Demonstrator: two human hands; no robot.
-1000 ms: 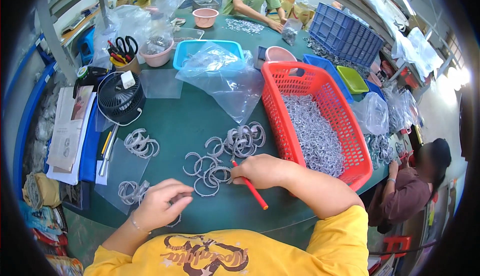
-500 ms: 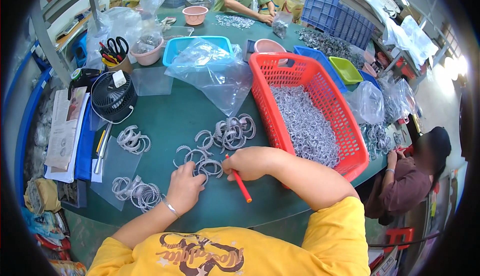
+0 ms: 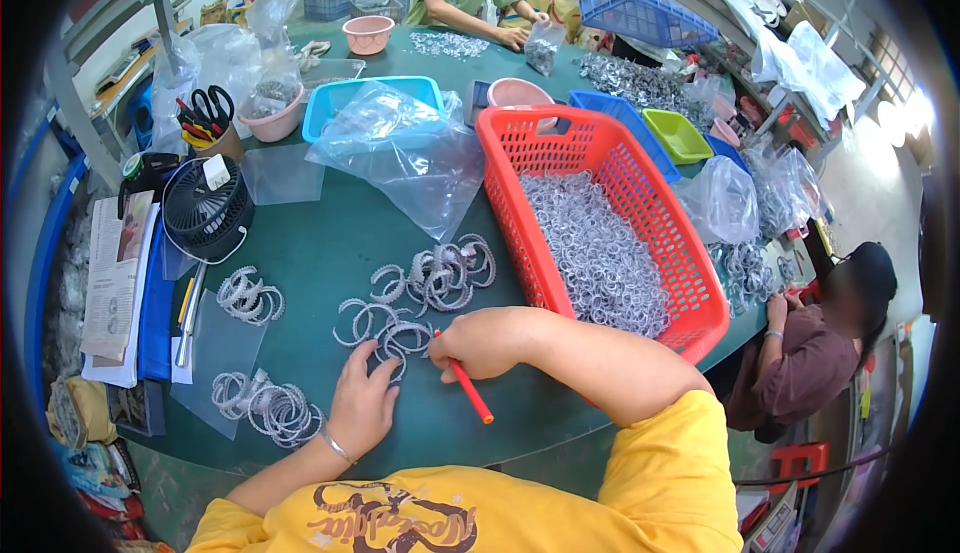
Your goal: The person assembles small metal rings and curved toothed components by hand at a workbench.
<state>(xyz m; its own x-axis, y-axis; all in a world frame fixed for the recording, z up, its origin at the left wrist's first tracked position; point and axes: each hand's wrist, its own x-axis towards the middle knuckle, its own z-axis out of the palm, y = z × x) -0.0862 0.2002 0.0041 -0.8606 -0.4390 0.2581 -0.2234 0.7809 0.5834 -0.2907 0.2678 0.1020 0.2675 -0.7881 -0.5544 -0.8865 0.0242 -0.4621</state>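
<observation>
My right hand (image 3: 478, 345) is closed around a slim red pen-shaped tool (image 3: 468, 391), its orange end pointing down toward me. To its left, my left hand (image 3: 362, 401) has its fingers apart, with the fingertips at the near edge of some loose grey toothed rings (image 3: 403, 336). Whether they touch a ring is hard to tell. Just beyond lies a tangled cluster of similar rings (image 3: 445, 278). Two more piles sit to the left: a small ring pile (image 3: 250, 296) and, by my left wrist, a larger ring pile (image 3: 283, 413).
A red perforated basket (image 3: 515, 208) full of small grey rings stands right of my hands. Beyond are a plastic bag (image 3: 400, 168) over a light-blue tray (image 3: 318, 113), a black fan (image 3: 205, 215) and a scissors cup (image 3: 222, 143). Co-workers sit at the far side and the right.
My left fingers have spread from a bunched pose near the rings. The red tool has stayed in my right hand. Blue crates at the back have shifted and tilted. The whole view has moved slightly.
</observation>
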